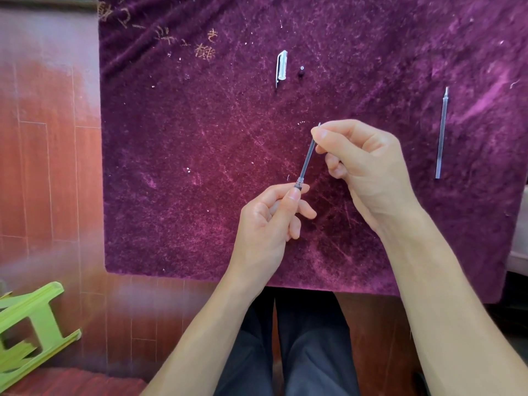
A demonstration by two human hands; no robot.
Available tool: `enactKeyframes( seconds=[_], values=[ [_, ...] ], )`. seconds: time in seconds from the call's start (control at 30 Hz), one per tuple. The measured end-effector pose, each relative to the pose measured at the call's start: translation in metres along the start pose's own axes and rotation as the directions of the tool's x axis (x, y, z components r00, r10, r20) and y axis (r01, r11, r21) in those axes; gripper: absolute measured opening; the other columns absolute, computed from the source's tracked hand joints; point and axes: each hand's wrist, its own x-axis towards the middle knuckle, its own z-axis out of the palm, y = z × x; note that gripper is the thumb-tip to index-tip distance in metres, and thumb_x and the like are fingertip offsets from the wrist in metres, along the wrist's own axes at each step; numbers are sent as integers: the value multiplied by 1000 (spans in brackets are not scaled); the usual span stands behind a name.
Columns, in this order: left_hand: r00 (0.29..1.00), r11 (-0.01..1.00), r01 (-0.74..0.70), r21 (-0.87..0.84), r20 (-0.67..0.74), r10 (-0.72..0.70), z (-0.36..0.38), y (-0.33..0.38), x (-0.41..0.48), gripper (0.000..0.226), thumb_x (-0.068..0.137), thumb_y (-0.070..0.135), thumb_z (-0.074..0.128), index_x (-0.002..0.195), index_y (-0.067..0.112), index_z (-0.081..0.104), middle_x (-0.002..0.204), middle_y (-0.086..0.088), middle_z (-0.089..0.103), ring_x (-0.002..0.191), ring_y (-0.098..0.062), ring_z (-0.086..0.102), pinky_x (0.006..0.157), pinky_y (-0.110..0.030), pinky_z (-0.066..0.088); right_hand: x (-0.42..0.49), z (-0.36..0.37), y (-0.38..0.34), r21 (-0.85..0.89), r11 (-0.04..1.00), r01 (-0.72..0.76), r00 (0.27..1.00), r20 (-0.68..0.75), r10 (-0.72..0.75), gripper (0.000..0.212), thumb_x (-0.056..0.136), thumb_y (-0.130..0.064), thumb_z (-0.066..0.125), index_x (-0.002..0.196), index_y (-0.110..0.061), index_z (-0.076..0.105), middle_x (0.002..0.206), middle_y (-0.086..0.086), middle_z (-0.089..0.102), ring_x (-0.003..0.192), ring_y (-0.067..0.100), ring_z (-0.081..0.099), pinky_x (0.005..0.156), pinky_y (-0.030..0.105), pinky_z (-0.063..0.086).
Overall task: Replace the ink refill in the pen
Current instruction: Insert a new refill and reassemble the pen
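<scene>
Head view: pen barrel [298,186] pinched in left hand [268,221] grip above purple cloth [185,155] on tabletop. Refill [308,155] pinched near tip by right hand [363,164] grip, lower end in barrel. Cap [281,67], small black piece [301,70] lying farther back; second refill [442,132] lying at right.

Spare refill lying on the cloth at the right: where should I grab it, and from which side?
Pinch the spare refill mid-shaft from above, fingers closing across its width. It lies flat on the purple cloth, nearly upright in view, clear of other parts, so the thin tube probably lifts level there.
</scene>
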Motion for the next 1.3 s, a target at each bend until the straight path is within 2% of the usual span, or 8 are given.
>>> enactKeyframes(
  seconds=[0.4,0.63,0.9,1.0,1.07,1.17,1.3],
  values=[
    [1000,999,15,-38,-24,-16,-4,1,3,25,105,25,52,116,12,71,79,2,74,54,-5,51,52,-19,41,-15,7,17,-55,998,-28,997,77,33,8,92,-32,78,91,-27,85,76,-11,75,59,-1,55,60,17,47],
    [1000,998,16,-54,-26,-17,-5,2,7,24,105,23,52,113,11,72,80,0,74,54,-4,52,52,-16,43,-21,11,19,-56,998,-10,995,98,16,10,94,-28,77,92,-24,85,81,-3,81,63,-5,63,62,13,48],
    [999,999,22,-50,-35,-24,-3,6,11,24,105,20,52,114,7,71,77,1,73,52,-4,52,51,-14,43,-20,11,17,-47,999,-17,996,89,21,9,96,-17,76,95,-16,85,85,-6,82,66,-6,68,63,9,50],
    [999,999,20,-40,-37,-22,-3,7,14,25,106,20,52,115,8,71,77,2,73,52,-4,51,51,-15,43,-20,12,12,-80,997,-13,997,78,19,13,99,-18,73,97,-17,86,81,-14,80,66,-8,67,63,6,49],
    [999,999,20,-33,-39,-21,-5,9,16,25,106,21,52,116,10,72,78,2,74,53,-4,51,52,-16,43,-16,13,6,-130,990,46,998,-25,-49,14,99,-26,72,101,-21,85,74,-20,73,65,-8,62,62,6,47],
    [999,999,19,-42,-46,-21,-5,11,21,24,105,23,53,114,14,72,79,2,75,54,-4,51,55,-16,45,3,16,-6,-318,935,159,960,-170,-221,9,98,-28,75,103,-27,83,69,-3,66,61,-4,53,63,10,46],
    [998,998,20,-64,-52,-24,-5,13,27,23,105,25,53,113,16,73,79,3,74,54,-4,51,56,-15,45,41,24,-16,-595,773,220,893,-197,-405,18,96,-28,76,111,-20,80,72,-5,60,60,1,47,72,24,50]
  ],
)
